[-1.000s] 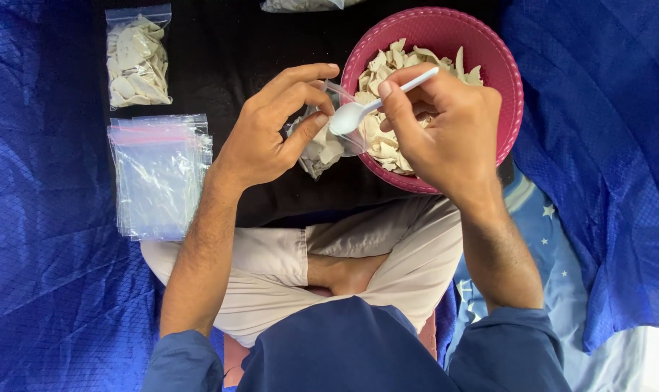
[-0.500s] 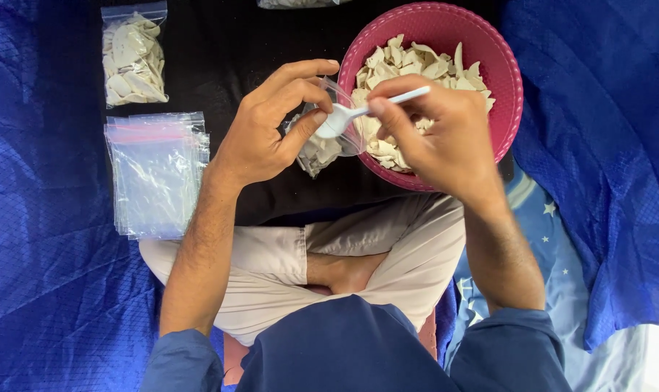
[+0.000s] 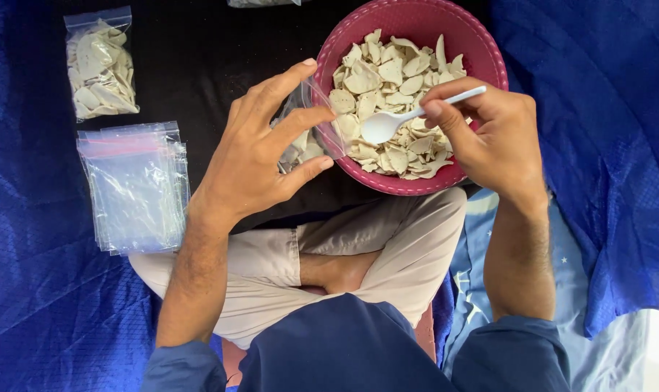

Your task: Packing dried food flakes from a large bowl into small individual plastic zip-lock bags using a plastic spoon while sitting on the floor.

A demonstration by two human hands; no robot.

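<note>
So the left hand [image 3: 253, 156] has its fingers pinched on a small clear plastic zip bag [image 3: 304, 141], thumb and forefinger spreading the mouth so it stays open right against the rim of the round pink plastic bowl [image 3: 482, 54]. Makes sense, since a floppy bag like that collapses unless you hold it wide. There are already a few pieces inside it.

The right hand [image 3: 493, 134] has its fingers closed around the handle of a white plastic spoon [image 3: 391, 123], and the spoon's bowl sits low over the pale, flat, chip-like dried pieces [image 3: 391, 69] heaped in the pink bowl. The spoon looks empty to me, tipped toward the bag's mouth.

The bowl rests on a black cloth [image 3: 199, 58] just past the crossed legs, close enough that neither arm needs to stretch. Off to the left lies a filled clear bag of the same pale pieces [image 3: 101, 65], and nearer, a stack of empty clear zip bags [image 3: 133, 189], both within easy reach. Blue tarp-like fabric [image 3: 598, 145] covers the ground all around.
</note>
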